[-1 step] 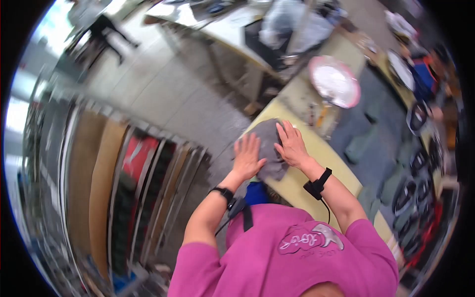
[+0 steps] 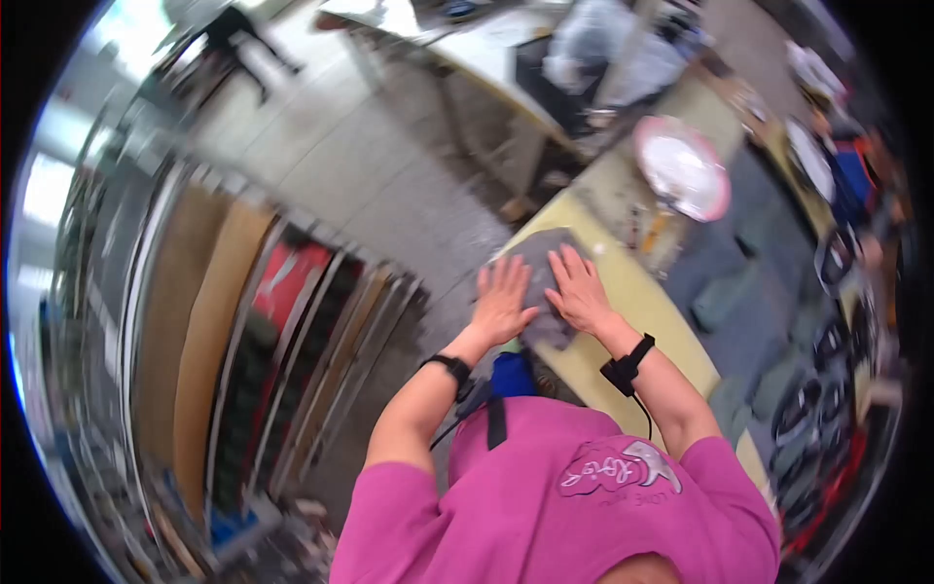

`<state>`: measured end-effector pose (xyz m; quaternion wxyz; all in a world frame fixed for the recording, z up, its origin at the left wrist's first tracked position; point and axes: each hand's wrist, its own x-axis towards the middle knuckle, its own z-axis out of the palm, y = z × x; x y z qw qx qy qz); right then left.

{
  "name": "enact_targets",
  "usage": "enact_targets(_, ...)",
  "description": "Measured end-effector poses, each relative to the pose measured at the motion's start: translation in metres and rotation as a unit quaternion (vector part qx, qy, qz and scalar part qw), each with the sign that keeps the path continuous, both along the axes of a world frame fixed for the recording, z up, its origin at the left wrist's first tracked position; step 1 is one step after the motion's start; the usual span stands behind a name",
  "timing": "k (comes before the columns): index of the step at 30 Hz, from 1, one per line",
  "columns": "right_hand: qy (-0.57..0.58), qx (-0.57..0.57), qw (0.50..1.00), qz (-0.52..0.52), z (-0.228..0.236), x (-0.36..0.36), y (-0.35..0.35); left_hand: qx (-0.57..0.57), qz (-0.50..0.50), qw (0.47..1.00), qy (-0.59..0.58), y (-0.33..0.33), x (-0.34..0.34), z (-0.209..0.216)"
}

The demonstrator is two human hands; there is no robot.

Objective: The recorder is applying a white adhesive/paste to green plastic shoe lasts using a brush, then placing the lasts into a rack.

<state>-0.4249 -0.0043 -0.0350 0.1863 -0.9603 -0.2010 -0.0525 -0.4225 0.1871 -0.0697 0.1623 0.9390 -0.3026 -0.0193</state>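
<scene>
A grey piece of cloth [image 2: 537,255] lies on the near end of a pale yellow tabletop [image 2: 637,326], its left side reaching the table's edge. My left hand [image 2: 503,300] rests flat on the left part of the cloth, fingers spread. On its right part lies my right hand [image 2: 581,294], also with straight, parted fingers. Both palms face down and hold nothing. The cloth's middle shows between the hands; the parts beneath them are hidden. Black bands circle both wrists, and a cable hangs from the right one.
A white, pink-rimmed round dish [image 2: 681,167] stands farther along the table, with a small orange tool [image 2: 656,232] nearby. Dark grey-green pieces [image 2: 730,302] cover the right side. A rack of boards [image 2: 219,331] stands at left. Far off, a person [image 2: 238,44] in dark trousers is visible.
The surroundings have shifted slightly right in the picture. My hands are closer together on the cloth, with the left one moved toward the right. The cloth looks flatter.
</scene>
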Motion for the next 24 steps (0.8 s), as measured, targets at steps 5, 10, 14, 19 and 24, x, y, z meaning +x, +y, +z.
enact_targets(5, 0.043, -0.077, 0.995, -0.054, -0.03, -0.009, -0.003, 0.031, -0.011, 0.999, 0.008, 0.026, -0.048, 0.011)
enact_targets(10, 0.01, -0.085, 0.994, -0.062, -0.043, 0.001, -0.001, -0.065, 0.233, 0.97, 0.034, 0.12, -0.107, 0.026)
enact_targets(14, 0.086, -0.112, 0.987, -0.08, -0.027, 0.003, 0.006, -0.107, 0.431, 0.89, -0.106, 0.231, -0.124, 0.017)
enact_targets(19, -0.011, -0.004, 0.995, -0.104, 0.008, -0.01, 0.021, -0.142, 0.55, 0.818, -0.088, 0.326, -0.096, 0.036)
enact_targets(24, 0.01, 0.103, 0.994, -0.038, 0.026, -0.023, 0.091, -0.201, 0.626, 0.753, 0.008, 0.41, -0.033, 0.01)
